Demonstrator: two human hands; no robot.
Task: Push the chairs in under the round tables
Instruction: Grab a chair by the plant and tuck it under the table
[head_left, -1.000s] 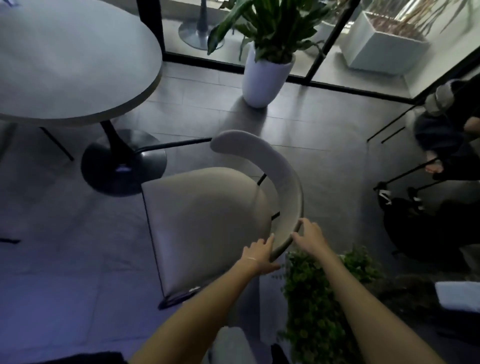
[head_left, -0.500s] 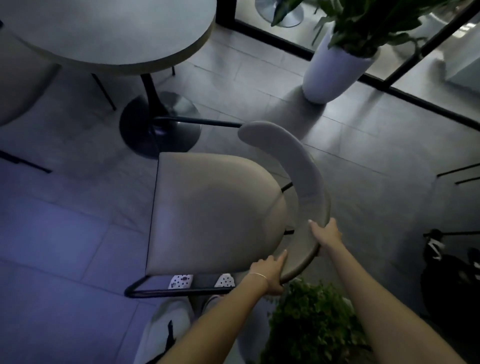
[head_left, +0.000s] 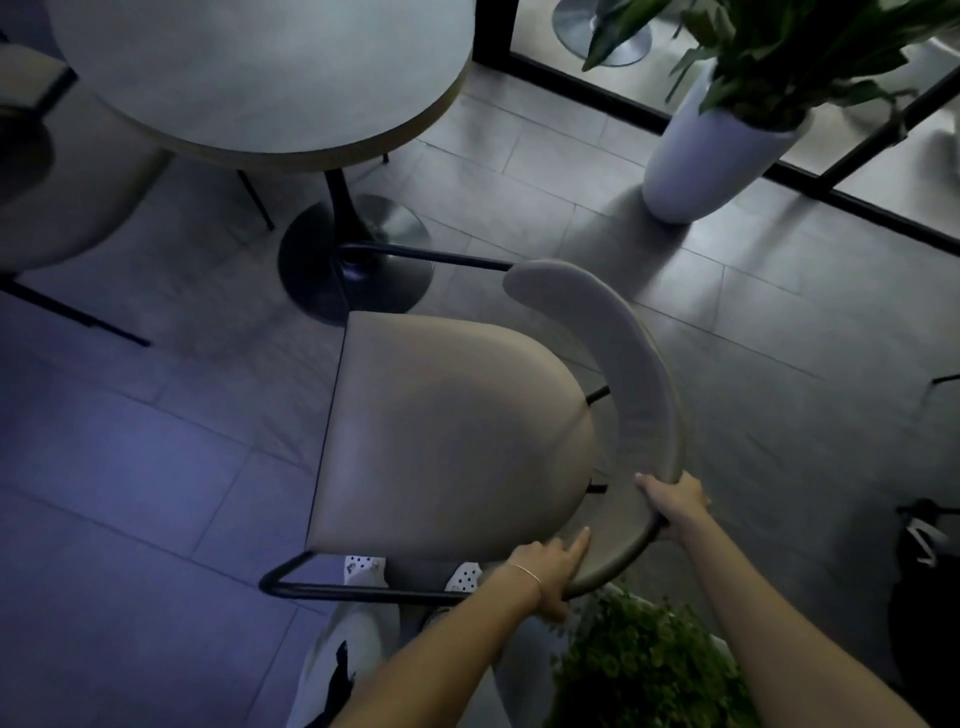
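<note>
Both hands grip the curved backrest of a beige upholstered chair with a black metal frame (head_left: 447, 436): the left hand (head_left: 545, 569) closes over its near end, the right hand (head_left: 675, 501) wraps its outer rim. The chair stands on the floor clear of the round grey table (head_left: 260, 78), seat front just short of the black pedestal base (head_left: 358, 260) — the frame may well strike it. Open tiles lie left; a white planter (head_left: 701, 156) stands well to the right.

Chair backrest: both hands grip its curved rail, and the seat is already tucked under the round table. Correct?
Not quite. The head view shows both the left hand and right hand gripping the chair backrest, but its seat sits clear of the round table, not yet tucked under.
</note>
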